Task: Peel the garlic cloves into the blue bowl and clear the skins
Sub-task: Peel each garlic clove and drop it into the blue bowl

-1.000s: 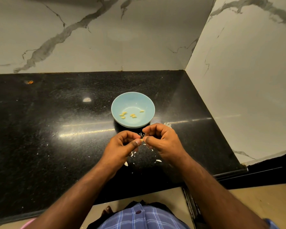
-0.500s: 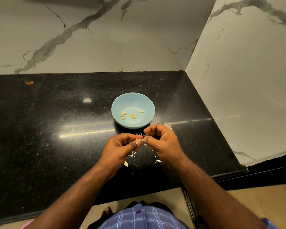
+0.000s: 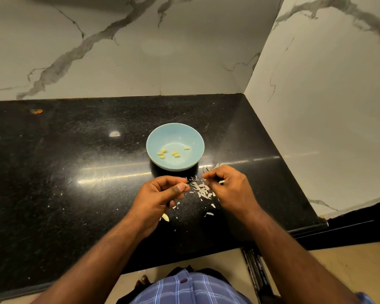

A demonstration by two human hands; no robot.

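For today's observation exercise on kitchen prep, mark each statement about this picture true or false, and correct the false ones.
1. The blue bowl holds several peeled garlic cloves. True.
2. The left hand pinches a small pale clove between thumb and fingers. True.
3. The garlic skins lie inside the bowl. False: they are scattered on the black counter, between and under the hands.
4. The bowl stands on a white marble counter. False: the counter is black; the marble is on the walls.
5. The right hand rests inside the bowl. False: it is nearer the person than the bowl, over the skins.
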